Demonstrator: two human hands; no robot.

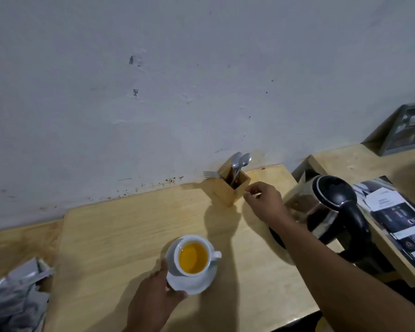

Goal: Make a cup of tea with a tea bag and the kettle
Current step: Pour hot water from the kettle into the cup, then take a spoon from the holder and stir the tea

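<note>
My right hand [265, 200] hovered, fingers loosely curled on nothing, beside the spoon holder [231, 188]; my left hand [153, 300] pinched the saucer [192, 283] at lower centre. A clumsy reach risked toppling the holder or slopping the full cup [193, 256]; the kettle [331, 207] stood right.

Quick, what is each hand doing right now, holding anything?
Left hand: gripping the rim of the saucer under the cup of tea.
Right hand: empty, fingers loosely curled beside the wooden cutlery holder.
</note>
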